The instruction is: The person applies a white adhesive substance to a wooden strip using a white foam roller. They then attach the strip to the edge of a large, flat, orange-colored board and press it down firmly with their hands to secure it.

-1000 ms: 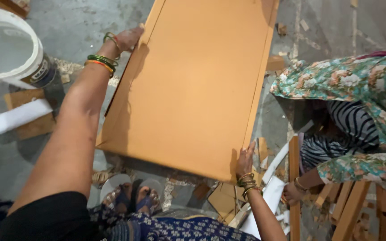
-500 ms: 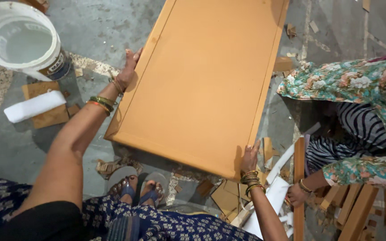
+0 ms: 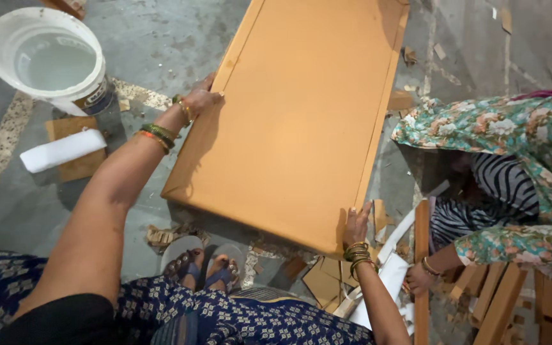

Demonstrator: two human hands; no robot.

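One large orange board (image 3: 301, 115) is held tilted above the floor (image 3: 161, 51), running from the near right corner up and away; the left hand (image 3: 200, 101) grips its left long edge, fingers curled over the rim; the right hand (image 3: 355, 225) grips the near right corner, fingers (image 3: 360, 214) spread flat on the face. Both wrists carry several green and gold bangles. One white bucket (image 3: 46, 57) holding pale liquid stands on the floor at upper left; one white roll (image 3: 63, 150) lies on one brown offcut (image 3: 75, 144) just below it. Two sandalled feet (image 3: 206, 265) stand under the board's near end. At right one other person in a floral top (image 3: 519, 140) crouches, one hand (image 3: 420, 278) touching a wooden strip (image 3: 421, 268); more strips and paper scraps lie around. The floor is grey, stained concrete, littered with chips.
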